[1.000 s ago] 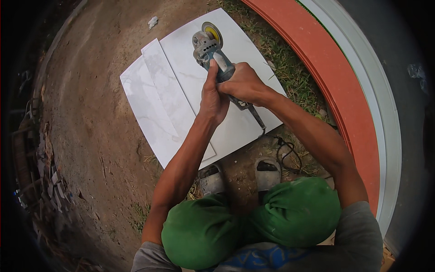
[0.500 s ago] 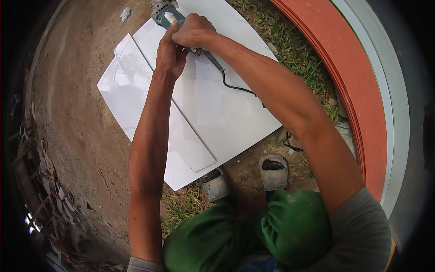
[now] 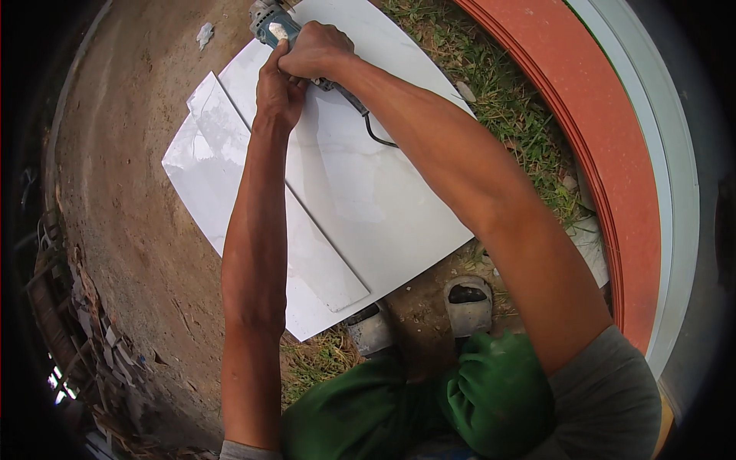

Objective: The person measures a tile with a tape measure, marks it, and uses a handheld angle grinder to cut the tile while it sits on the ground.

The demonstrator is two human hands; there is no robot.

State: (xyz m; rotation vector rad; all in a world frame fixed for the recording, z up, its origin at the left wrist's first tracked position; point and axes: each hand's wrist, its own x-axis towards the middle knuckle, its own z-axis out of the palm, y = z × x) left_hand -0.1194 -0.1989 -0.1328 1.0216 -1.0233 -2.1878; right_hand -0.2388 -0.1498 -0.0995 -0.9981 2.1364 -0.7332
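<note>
Both hands are at the angle grinder near the top of the view, its disc mostly out of sight. My left hand grips it from below, thumb up along the body; my right hand is wrapped over the body. Its black cord trails toward the right forearm, which hides part of it. Underneath lies a white marble-patterned slab, with a narrower white piece on its left part. The disc's contact with the slab is hidden.
Dirt ground lies to the left, with a heap of scraps at lower left. Grass borders the slab on the right, beside a curving red ledge. My sandalled feet are at the slab's near edge; a white scrap lies top left.
Both my hands and the grinder have moved up and left, farther from my body; the arms are more stretched out. The grinder's disc has mostly gone out of sight.
</note>
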